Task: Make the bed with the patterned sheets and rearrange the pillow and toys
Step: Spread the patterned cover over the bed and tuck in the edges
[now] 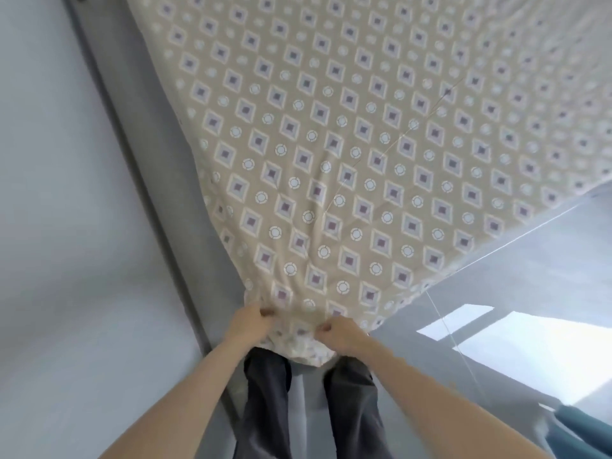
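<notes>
A beige patterned sheet [347, 144] with purple diamonds and white circles lies spread over the bed and fills most of the head view. Its near corner is bunched at the bed's corner, right in front of my legs. My left hand [246, 323] grips the gathered fabric on the left side of that corner. My right hand [341, 332] pinches the fabric on the right side, a short way from the left hand. No pillow or toys are in view.
A pale wall [66, 193] with a grey skirting strip [132, 160] runs close along the bed's left side. Grey floor [530, 260] lies to the right, with a bright patch of light. A teal object [583, 429] sits at the bottom right corner.
</notes>
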Motion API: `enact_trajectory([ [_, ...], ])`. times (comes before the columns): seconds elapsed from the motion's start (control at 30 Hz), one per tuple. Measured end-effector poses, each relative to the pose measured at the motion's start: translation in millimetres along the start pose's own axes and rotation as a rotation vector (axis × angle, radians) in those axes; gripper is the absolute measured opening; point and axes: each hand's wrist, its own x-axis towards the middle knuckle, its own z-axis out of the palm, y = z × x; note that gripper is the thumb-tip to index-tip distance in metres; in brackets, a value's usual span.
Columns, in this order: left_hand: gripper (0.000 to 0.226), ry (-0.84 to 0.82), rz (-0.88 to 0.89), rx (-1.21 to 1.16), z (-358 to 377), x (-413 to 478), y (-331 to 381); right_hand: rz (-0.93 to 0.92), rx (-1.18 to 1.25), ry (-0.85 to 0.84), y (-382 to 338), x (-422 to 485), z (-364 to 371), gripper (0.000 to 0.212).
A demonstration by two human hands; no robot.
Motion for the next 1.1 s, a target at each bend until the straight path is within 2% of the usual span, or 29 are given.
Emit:
enact_trajectory([
  [0.3, 0.029, 0.212, 0.207, -0.199, -112.6, -105.2, 125.3, -0.17, 0.197, 0.274, -64.9, -119.8, -136.8, 0.022],
  [0.67, 0.021, 0.412, 0.577, -0.377, -212.9, -251.6, 257.3, -0.475, 0.197, 0.47, -149.2, -270.4, -289.5, 0.017],
  [0.9, 0.023, 0.485, 0.697, -0.401, -287.0, -268.7, 305.2, -0.546, 0.248, 0.571, -201.6, -293.4, -336.5, 0.022],
  [1.1, 0.021, 0.482, 0.794, -0.395, -378.4, -229.0, 348.5, -0.606, 0.324, 0.659, -281.9, -264.5, -371.7, 0.024],
])
